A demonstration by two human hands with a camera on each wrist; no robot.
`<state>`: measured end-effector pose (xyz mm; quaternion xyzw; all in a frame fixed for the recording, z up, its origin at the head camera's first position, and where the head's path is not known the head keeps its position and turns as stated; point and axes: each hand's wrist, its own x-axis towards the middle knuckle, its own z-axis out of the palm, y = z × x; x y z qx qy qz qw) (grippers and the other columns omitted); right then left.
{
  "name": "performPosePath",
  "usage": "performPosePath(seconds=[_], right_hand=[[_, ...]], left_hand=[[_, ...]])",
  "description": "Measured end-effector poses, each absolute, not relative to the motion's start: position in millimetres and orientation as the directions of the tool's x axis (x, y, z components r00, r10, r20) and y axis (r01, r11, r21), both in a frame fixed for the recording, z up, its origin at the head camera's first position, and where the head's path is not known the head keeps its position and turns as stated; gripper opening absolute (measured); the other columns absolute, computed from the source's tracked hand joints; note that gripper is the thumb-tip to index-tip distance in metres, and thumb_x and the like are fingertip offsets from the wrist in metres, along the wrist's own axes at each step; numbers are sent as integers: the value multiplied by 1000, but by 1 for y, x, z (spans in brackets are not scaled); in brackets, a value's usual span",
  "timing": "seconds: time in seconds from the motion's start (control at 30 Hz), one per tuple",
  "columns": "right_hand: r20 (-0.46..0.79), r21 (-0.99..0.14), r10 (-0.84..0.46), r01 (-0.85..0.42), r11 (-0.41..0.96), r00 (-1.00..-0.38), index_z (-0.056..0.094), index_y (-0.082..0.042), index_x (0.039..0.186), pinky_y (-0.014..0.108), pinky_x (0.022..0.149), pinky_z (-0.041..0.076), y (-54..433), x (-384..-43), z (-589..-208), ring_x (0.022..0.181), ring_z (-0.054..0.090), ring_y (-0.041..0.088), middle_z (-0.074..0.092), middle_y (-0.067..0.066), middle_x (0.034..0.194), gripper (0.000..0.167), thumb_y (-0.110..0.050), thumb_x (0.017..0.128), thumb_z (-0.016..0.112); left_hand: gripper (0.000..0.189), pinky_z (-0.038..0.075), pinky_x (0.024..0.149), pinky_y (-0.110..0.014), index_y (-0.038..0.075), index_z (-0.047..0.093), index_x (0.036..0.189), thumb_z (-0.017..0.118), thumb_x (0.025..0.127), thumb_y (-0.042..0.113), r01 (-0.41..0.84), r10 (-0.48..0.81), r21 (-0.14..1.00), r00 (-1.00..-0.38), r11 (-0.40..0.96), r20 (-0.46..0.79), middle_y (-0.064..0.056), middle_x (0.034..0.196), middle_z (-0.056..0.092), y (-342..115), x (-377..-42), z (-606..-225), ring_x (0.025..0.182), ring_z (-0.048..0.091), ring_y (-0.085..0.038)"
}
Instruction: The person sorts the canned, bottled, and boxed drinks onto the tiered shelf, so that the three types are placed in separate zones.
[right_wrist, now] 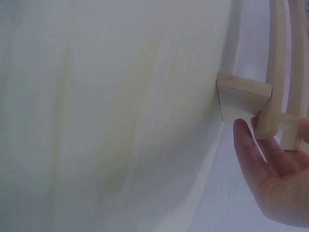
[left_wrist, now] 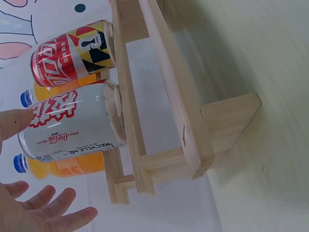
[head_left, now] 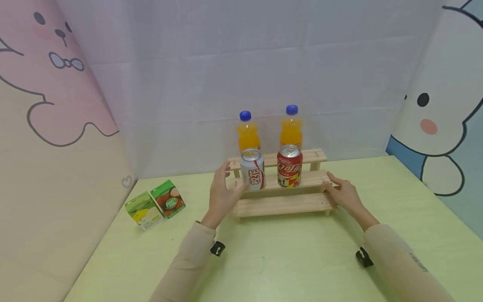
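A tiered wooden rack stands on the table. On its middle step are a silver-white soda can, at the left, and a red cola can. Two orange juice bottles with blue caps stand at the back, partly hidden by the cans. My left hand is around the left side of the silver-white can, fingers spread; its thumb overlaps the can in the left wrist view, while the other fingers are apart from it. With fingers and thumb, my right hand holds the rack's right end.
Two green packets lie on the table at the left: one with a yellow picture, the other with a red-brown picture. A pale curtain hangs behind the rack, with cartoon-printed sheets on both sides. A black wrist strap clip sticks out by the left sleeve.
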<state>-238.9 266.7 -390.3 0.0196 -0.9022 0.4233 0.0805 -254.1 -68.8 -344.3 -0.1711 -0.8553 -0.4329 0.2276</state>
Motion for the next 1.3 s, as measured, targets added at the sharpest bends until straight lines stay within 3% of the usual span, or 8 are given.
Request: performPosePath(seconds=[0.23, 0.43, 0.7, 1.3], right_hand=[[165, -756, 29, -108, 646, -986, 31, 5, 137, 29, 53, 41, 267, -240, -390, 76, 61, 32, 61, 31, 97, 55, -30, 97, 43], [168, -748, 27, -110, 655, -985, 31, 5, 136, 29, 53, 41, 267, -239, -391, 82, 61, 38, 60, 32, 98, 54, -30, 97, 43], [179, -744, 19, -123, 656, -984, 31, 6, 136, 29, 51, 40, 267, -240, -391, 82, 61, 38, 60, 32, 98, 54, -30, 97, 43], [161, -757, 18, -112, 644, -987, 30, 4, 138, 28, 45, 37, 268, -240, -392, 61, 55, 17, 61, 31, 97, 55, -32, 97, 42]], left_hand=[[76, 43, 88, -47, 1, 35, 134, 77, 72, 15, 531, 121, 596, -799, 602, 589, -20, 124, 46, -84, -248, -347, 109, 49, -33], [76, 44, 86, -48, 0, 36, 133, 78, 71, 13, 534, 118, 553, -779, 640, 615, -20, 122, 47, -99, -245, -353, 108, 49, -35], [76, 43, 85, -49, 2, 36, 134, 77, 71, 13, 480, 84, 561, -805, 674, 587, -18, 122, 47, -118, -239, -359, 109, 48, -34], [77, 41, 86, -52, 0, 33, 135, 76, 73, 14, 367, 13, 607, -862, 705, 506, -22, 123, 45, -156, -241, -370, 110, 46, -37]])
